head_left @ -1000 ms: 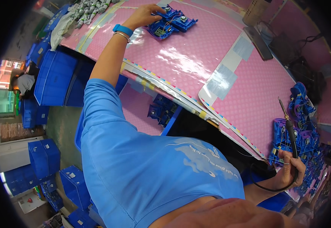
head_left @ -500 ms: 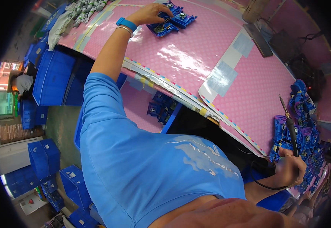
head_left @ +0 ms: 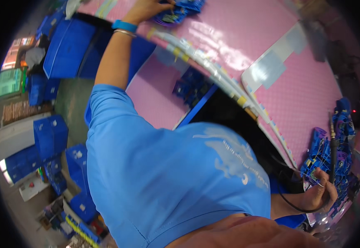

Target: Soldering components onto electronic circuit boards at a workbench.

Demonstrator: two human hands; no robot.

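Observation:
At the top of the head view my left hand (head_left: 149,9), with a blue watch band (head_left: 124,26) and a bangle at the wrist, has its fingers closed on a blue plastic housing (head_left: 179,15). Wires and a small board show in the housing, which lies by the pink table's near edge; the frame's top cuts part of it off. On the far right my right hand (head_left: 321,193), a ring on one finger, grips a soldering iron (head_left: 333,153) pointing upward. A black cable loops below that hand, and a thin wire runs beside its fingers.
A heap of blue housings with wires (head_left: 342,163) lies beside my right hand. More housings (head_left: 191,87) sit on a lower pink surface under the table edge (head_left: 219,76). Blue crates (head_left: 69,47) stand at the left. Grey-white tape (head_left: 267,68) crosses the pink tabletop.
The whole view has shifted, and the table sits higher in it. My left hand and the housing are closer to the near edge. The soldering iron stands more upright in my right hand.

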